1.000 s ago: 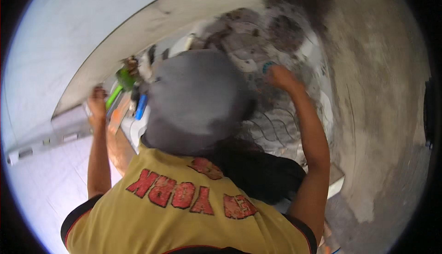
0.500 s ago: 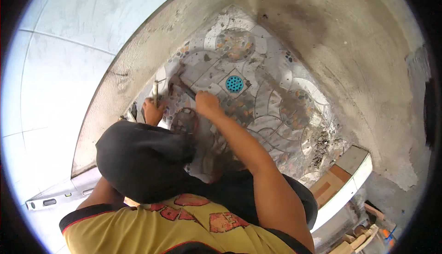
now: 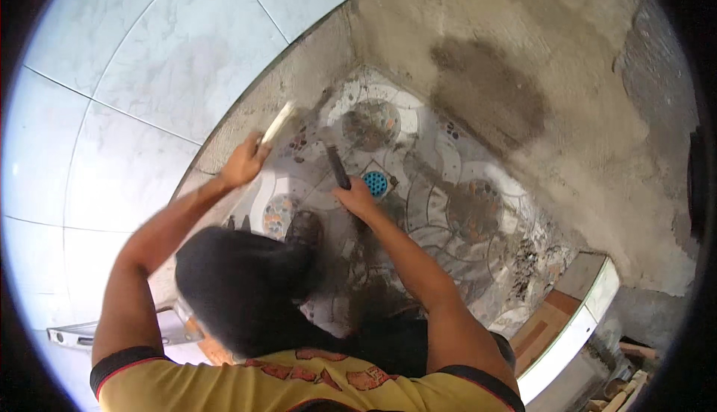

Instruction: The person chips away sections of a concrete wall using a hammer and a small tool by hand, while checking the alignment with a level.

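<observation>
My left hand [image 3: 246, 160] is closed round the lower end of a pale, narrow strip [image 3: 278, 122], tilted up to the right by the low wall. The strip is smeared by motion and its material is unclear. My right hand [image 3: 358, 195] grips the dark handle of a hammer [image 3: 338, 167]; the hammer's head is blurred, above the patterned tile floor [image 3: 426, 199]. A round blue drain cover [image 3: 375, 183] lies just beside my right hand. My dark shoe [image 3: 305, 229] rests on the tiles, partly behind my black-clad knee [image 3: 231, 285].
Rough cement walls [image 3: 582, 98] meet at the far corner. Large pale tiles [image 3: 134, 143] cover the left side, where a metal spirit level [image 3: 75, 335] lies. Rubble [image 3: 532, 263] sits at the right, near a white-edged ledge [image 3: 571, 337]. Wood scraps [image 3: 620, 397] are at lower right.
My left hand has lifted away from the floor edge with the strip, which now tilts right. The hammer in my right hand has swung more upright. The view has shifted.
</observation>
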Available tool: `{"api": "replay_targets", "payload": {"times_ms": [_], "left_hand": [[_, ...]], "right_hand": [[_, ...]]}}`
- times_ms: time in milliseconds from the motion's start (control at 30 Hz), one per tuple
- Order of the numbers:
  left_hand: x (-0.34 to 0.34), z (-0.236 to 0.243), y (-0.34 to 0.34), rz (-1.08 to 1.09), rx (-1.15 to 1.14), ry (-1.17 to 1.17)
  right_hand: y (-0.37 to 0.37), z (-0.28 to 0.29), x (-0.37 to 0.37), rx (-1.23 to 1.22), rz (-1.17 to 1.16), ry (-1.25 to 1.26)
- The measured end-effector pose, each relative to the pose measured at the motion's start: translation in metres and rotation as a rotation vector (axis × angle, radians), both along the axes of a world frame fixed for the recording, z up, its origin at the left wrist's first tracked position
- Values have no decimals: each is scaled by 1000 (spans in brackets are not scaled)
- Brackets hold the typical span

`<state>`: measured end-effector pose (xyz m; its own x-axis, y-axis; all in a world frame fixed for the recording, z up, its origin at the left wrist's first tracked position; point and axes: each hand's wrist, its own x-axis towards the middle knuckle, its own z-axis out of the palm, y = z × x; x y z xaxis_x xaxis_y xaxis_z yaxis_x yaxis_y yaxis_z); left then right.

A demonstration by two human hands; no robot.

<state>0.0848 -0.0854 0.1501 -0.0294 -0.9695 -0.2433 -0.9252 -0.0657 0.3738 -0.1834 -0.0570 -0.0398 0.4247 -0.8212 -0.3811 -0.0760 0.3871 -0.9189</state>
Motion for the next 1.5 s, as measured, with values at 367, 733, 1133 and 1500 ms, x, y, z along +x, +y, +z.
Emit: {"api": "replay_targets", "payload": {"times_ms": [367, 733, 1133, 1500], "left_hand": [[-94, -33, -181, -102, -41, 524], [-101, -113, -228, -183, -529, 716], [-100, -84, -232, -62, -268, 853], [-115, -72, -230, 10, -396, 792]], "right_hand": [[-68, 77, -29, -177, -477, -97], [-123, 95, -14, -254, -606, 55], [-181, 124, 11, -408, -633, 71], [-232, 135, 21, -555, -711, -103]]}}
